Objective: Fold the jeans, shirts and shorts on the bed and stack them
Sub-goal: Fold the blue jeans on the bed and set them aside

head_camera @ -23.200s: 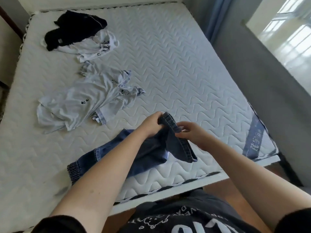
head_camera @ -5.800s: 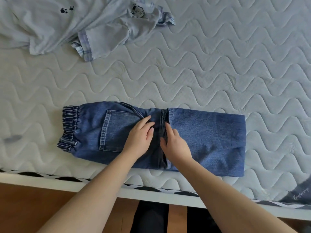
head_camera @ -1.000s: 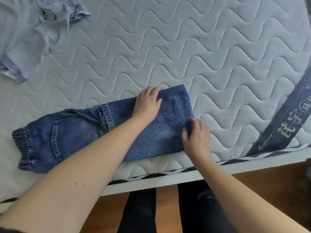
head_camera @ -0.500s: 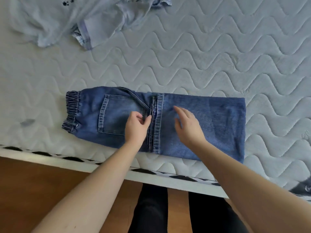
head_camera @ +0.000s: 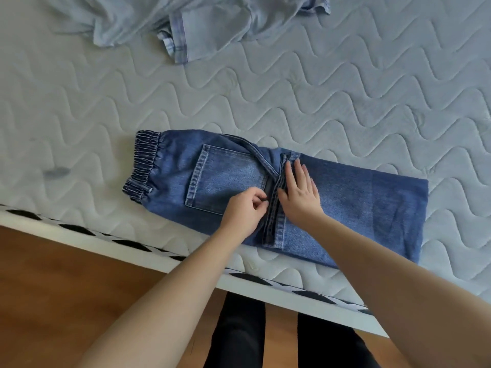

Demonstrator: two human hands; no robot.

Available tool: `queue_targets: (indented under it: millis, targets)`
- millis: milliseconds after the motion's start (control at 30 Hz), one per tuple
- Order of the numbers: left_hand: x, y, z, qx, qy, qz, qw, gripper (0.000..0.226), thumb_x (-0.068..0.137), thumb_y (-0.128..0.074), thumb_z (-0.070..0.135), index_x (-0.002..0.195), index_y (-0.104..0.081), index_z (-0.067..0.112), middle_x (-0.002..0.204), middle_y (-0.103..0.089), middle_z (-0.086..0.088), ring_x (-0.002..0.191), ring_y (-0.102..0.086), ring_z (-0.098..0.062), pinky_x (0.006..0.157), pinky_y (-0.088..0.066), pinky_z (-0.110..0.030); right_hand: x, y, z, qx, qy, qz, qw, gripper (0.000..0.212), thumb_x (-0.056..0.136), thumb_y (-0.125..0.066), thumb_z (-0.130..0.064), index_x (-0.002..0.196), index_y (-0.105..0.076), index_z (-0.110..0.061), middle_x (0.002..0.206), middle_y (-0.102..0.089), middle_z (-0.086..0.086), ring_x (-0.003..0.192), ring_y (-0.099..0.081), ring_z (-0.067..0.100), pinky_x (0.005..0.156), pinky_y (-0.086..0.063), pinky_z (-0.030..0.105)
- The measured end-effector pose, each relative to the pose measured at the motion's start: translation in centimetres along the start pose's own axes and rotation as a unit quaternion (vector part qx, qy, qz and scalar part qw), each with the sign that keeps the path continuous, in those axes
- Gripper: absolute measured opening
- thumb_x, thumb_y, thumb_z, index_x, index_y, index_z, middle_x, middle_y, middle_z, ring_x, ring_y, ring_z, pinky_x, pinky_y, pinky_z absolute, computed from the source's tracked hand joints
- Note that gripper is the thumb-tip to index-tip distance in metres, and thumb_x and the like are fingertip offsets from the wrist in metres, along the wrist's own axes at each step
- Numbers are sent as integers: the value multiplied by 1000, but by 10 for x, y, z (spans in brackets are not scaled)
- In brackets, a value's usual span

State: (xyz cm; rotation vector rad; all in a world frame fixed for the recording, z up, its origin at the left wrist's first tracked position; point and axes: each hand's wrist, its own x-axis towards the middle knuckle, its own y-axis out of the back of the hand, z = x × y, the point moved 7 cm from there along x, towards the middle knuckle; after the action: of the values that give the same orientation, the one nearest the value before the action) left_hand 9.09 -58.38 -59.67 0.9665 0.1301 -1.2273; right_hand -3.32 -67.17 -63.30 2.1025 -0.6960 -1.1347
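- The jeans lie flat along the near edge of the bed, waistband to the left, the legs doubled back so that the hem edge crosses the middle just beside the back pocket.
- The left hand has its fingers curled, the tips pinching at the denim beside that hem edge; the right hand lies flat with straight fingers, pressing the folded leg down just right of it.
- The step in hand looks to be squaring the hems before the next fold. To do it well, keep the flat palm as an anchor while the pinching fingers tug the hems straight and level with each other.
- The strip of fabric running diagonally from the top edge toward the hems would best be tucked flat, or it may leave a ridge.
- The next fold probably brings one end over the other; smooth outward first so no crease is trapped.
- The jeans sit close to the mattress edge, so any pull should go inward, away from the floor.
- A crumpled pale shirt waits farther up the bed, well apart and not yet folded.
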Motion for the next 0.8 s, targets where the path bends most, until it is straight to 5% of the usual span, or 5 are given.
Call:
queue_targets:
  millis: [167, 267, 433, 600, 800]
  targets:
    - [2, 77, -23, 1, -44, 98, 994, 16, 95, -56, 19, 108, -63, 22, 86, -61, 10, 76, -59, -8, 72, -49, -26, -9, 7, -11, -23, -23, 33, 999, 65, 102, -34, -30, 157, 0, -22, 165, 8, 0, 151, 7, 18, 122, -1, 37]
    - [5, 128, -40, 24, -65, 202, 977, 18, 94, -55, 17, 110, -63, 19, 91, -64, 5, 72, -57, -9, 70, -50, -28, -17, 9, -23, 15, -43, 67, 997, 61, 101, -33, -13, 157, -10, -19, 165, 2, 0, 151, 0, 17, 120, -19, 37]
    - [20, 204, -89, 69, -29, 345, 936, 35, 90, -59, 18, 125, -57, 10, 119, -60, -12, 108, -55, -28, 95, -43, -37, -19, 2, -31, 4, -29, 59, 998, 70, 95, -30, 6, 157, -8, -17, 165, 7, -2, 151, 5, 14, 120, -20, 30]
    - [33, 211, -147, 24, 137, 299, 944, 51, 95, -55, 37, 138, -45, 9, 133, -54, -16, 121, -51, -35, 99, -43, -44, -14, 4, -32, -40, -37, 34, 998, 74, 94, -31, 8, 157, -8, -21, 165, 6, -4, 151, 5, 11, 112, -34, 30]
    - [49, 219, -175, -67, 173, 205, 961, 47, 83, -69, 53, 108, -67, 13, 103, -71, -5, 91, -67, -25, 74, -47, -30, -11, 13, -26, -67, -38, -16, 997, 83, 89, -29, 13, 157, -5, -27, 164, 5, -9, 150, 0, 8, 100, -46, 33]
